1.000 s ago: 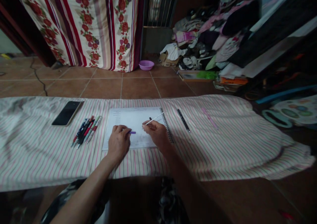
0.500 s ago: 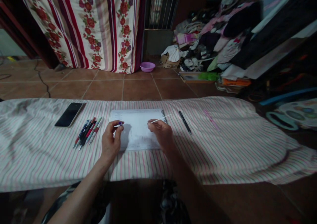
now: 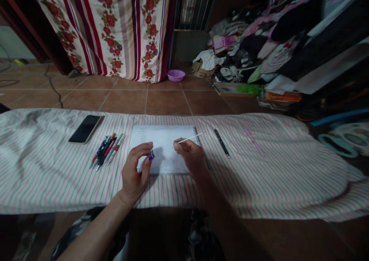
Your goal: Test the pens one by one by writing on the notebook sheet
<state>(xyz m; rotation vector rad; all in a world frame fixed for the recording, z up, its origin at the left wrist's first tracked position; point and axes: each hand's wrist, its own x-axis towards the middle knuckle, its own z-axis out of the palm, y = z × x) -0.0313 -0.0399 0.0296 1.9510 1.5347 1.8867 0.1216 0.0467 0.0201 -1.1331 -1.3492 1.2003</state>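
Note:
My left hand (image 3: pixel 137 168) is closed in a pinch over the left part of a spiral notebook (image 3: pixel 165 131). Between its thumb and fingertips sits a small purple cap-like piece (image 3: pixel 151 155). My right hand (image 3: pixel 190 155), above the notebook's right side, grips a thin white stick (image 3: pixel 193 137) that looks like a pen refill. The stick points up and to the right, past the spiral edge. Faint writing shows on the page. To the right lie a black pen (image 3: pixel 221 143) and a pink pen (image 3: pixel 253 141).
A bundle of several pens (image 3: pixel 106 151) and a phone (image 3: pixel 85 129) lie on the left of the striped cloth (image 3: pixel 276 168). Beyond it, a purple basin (image 3: pixel 176 75) stands on the tiled floor near a floral curtain (image 3: pixel 127 30) and heaped clothes (image 3: pixel 248 42).
My left hand has come closer and turned, so the purple piece shows more. My right hand keeps hold of the white stick. The whole view has shifted slightly.

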